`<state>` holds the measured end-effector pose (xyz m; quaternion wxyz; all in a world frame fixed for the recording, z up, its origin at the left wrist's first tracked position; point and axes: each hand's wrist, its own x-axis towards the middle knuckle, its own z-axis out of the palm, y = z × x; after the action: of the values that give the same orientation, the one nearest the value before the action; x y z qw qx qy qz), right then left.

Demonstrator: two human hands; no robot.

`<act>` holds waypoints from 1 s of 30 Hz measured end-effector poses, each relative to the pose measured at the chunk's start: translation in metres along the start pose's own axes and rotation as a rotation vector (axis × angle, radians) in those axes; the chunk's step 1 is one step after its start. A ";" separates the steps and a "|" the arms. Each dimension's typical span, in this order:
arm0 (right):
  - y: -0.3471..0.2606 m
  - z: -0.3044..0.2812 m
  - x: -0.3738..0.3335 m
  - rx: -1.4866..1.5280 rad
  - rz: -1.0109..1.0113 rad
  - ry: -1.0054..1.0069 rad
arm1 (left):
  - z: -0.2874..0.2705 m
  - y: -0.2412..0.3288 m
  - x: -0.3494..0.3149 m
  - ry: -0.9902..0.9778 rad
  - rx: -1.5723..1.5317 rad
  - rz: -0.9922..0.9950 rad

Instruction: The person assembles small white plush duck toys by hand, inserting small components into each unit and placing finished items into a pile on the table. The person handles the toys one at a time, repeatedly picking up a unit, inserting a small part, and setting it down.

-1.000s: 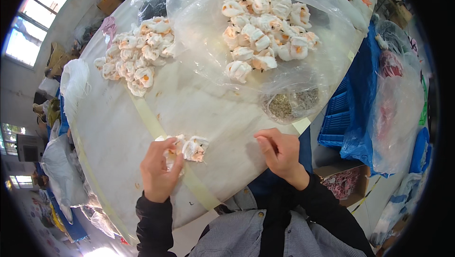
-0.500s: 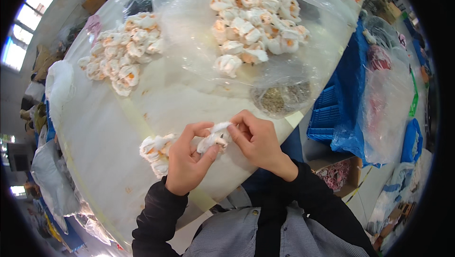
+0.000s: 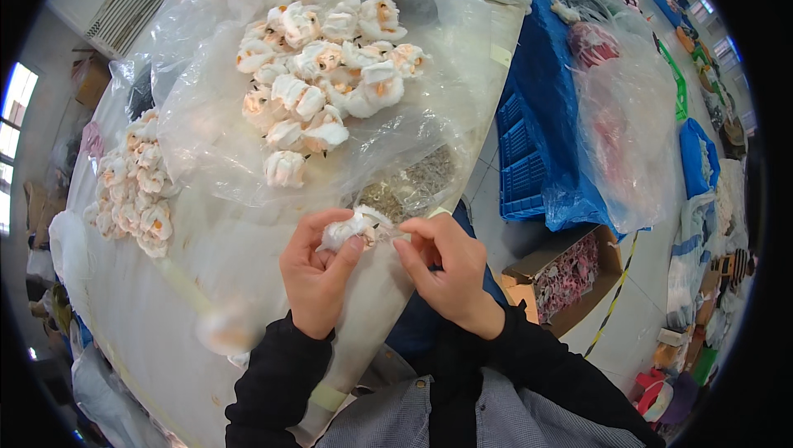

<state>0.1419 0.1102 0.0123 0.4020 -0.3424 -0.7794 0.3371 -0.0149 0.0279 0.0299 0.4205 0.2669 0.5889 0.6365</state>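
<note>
My left hand (image 3: 318,270) grips a fluffy white flower head (image 3: 351,229) with a pale peach centre, its thumb pressed against the front. At the flower's right side, my right hand (image 3: 446,270) pinches a thin pale bit at the edge between thumb and forefinger. Left of my left sleeve, a white and peach shape (image 3: 227,332) shows smeared by motion over the table. Further off lies a large heap of similar white flower heads (image 3: 318,76) with orange centres on clear plastic sheeting. A second heap (image 3: 136,188) rests at the table's left.
Clear plastic (image 3: 215,146) covers much of the pale table (image 3: 248,258). Beyond my hands sits a bag of greenish-brown bits (image 3: 405,188). To the right stand a blue crate (image 3: 522,171), a plastic-wrapped pink bundle (image 3: 615,118) and a cardboard box (image 3: 607,270) of pink scraps.
The view has swung right, so the heaps appear further left. Both hands still work at the flower head. The small pile beside my left hand has given way to a blurred shape lower left.
</note>
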 end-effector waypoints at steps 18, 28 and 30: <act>0.000 0.026 -0.012 0.049 -0.194 -0.013 | -0.012 -0.013 -0.007 0.035 -0.039 -0.014; 0.006 0.027 -0.011 -0.020 -0.212 0.034 | -0.009 -0.006 -0.010 -0.041 -0.171 -0.180; 0.007 0.024 -0.011 -0.026 -0.210 0.031 | -0.010 -0.009 -0.010 -0.061 -0.138 -0.165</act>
<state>0.1278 0.0989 -0.0082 0.4427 -0.2693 -0.8090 0.2774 -0.0161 0.0137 0.0213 0.5067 0.2069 0.5507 0.6303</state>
